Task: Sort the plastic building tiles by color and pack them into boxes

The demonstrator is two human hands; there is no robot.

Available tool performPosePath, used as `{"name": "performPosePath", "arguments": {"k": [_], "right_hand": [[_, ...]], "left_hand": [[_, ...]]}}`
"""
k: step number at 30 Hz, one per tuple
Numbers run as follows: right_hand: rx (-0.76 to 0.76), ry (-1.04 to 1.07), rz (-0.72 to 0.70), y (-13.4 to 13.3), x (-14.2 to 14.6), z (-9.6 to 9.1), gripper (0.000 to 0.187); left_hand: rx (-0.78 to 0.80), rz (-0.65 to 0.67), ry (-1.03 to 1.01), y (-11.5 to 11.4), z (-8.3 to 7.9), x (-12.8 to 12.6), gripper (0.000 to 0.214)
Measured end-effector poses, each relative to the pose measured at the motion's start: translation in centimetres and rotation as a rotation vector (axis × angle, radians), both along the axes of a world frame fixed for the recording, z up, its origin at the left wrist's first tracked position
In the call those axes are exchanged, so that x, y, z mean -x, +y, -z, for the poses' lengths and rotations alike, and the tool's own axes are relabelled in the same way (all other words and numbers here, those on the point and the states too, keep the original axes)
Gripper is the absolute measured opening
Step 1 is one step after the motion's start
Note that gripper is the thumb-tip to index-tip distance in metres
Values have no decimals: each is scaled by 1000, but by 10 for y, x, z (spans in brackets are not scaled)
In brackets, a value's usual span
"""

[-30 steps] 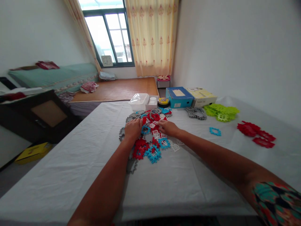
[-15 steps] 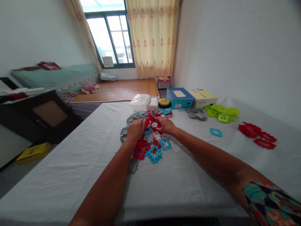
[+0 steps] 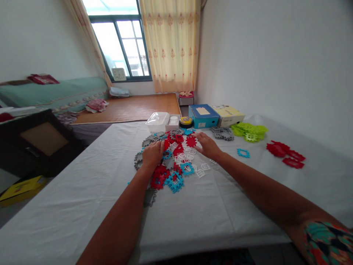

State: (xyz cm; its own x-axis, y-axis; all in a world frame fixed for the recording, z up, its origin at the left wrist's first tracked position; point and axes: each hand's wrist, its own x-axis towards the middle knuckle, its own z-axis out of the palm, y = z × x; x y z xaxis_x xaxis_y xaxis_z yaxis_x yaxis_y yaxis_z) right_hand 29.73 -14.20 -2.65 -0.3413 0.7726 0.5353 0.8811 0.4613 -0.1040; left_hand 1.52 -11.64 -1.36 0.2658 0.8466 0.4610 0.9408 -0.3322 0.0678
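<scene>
A mixed pile of notched plastic building tiles, red (image 3: 160,176), blue (image 3: 175,182) and grey (image 3: 150,197), lies on the white-covered table. Small white lattice window pieces (image 3: 200,173) are scattered over its right side. My left hand (image 3: 153,154) rests at the pile's left, fingers curled together beside red tiles; what they hold, if anything, is hidden. At the right edge of the pile, my right hand (image 3: 209,145) has its thumb and fingers at the edge of a gear-edged red tile (image 3: 191,141), seemingly gripping it.
Sorted to the right are grey tiles (image 3: 222,133), lime-green tiles (image 3: 249,131), a single blue frame (image 3: 243,153) and red tiles (image 3: 278,149). Behind the pile stand a clear plastic container (image 3: 157,120), a round yellow-and-black tin (image 3: 186,122), a blue box (image 3: 203,116) and a yellow-white box (image 3: 228,115).
My right hand has moved right, away from the pile's middle, with a red tile at its fingertips. More white lattice pieces show between the hands. The view has turned slightly right.
</scene>
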Motion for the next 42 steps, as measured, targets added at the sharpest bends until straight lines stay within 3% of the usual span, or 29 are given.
{"name": "performPosePath", "arguments": {"k": [7, 13, 18, 22, 25, 28, 32, 35, 37, 39, 42], "right_hand": [[132, 170, 220, -51, -87, 3, 34], [137, 373, 673, -116, -220, 4, 39], [75, 328, 1109, -172, -331, 27, 44], [165, 319, 1163, -187, -363, 44, 44], [116, 297, 1121, -180, -353, 37, 43], [-27, 282, 977, -162, -309, 17, 38], [103, 399, 397, -136, -197, -8, 35], [158, 321, -2, -123, -115, -12, 46], [170, 213, -173, -117, -82, -9, 60], [190, 158, -231, -115, -66, -4, 66], [168, 158, -193, -117, -62, 0, 62]], "left_hand": [[57, -18, 38, 4, 2, 0, 47], [98, -13, -10, 9, 2, 2, 47], [101, -15, -26, 11, -1, 0, 48], [100, 18, -26, 13, -2, -2, 47], [116, 56, -29, 16, -7, -5, 45], [153, 180, -46, 12, -18, -21, 42], [284, 447, -186, -14, -28, -75, 44], [507, 653, -308, -41, -18, -126, 43], [563, 721, -387, -56, -5, -152, 40], [591, 695, -490, -65, 8, -169, 38], [656, 658, -602, -71, 19, -178, 40]]}}
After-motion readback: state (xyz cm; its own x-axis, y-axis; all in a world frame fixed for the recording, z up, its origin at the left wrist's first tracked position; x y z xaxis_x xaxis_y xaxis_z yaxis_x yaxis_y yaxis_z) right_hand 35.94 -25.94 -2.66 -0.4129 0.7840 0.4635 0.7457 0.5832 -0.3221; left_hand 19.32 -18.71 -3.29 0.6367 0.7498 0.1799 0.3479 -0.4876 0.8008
